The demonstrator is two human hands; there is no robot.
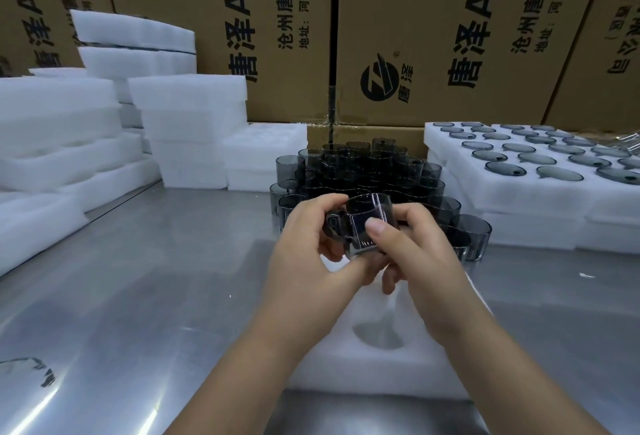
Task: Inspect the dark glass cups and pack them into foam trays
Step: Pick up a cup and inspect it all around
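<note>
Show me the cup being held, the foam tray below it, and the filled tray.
Held cup (358, 227): head view, dark side wall.
Foam tray (363, 375): head view, bare front edge.
Filled tray (502, 194): head view, bare front rim.

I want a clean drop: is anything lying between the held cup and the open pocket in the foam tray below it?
Nothing visible. The left hand and right hand hold the cup above the foam tray; its round pocket looks empty. Only the right hand's curled fingers hang between.
</note>
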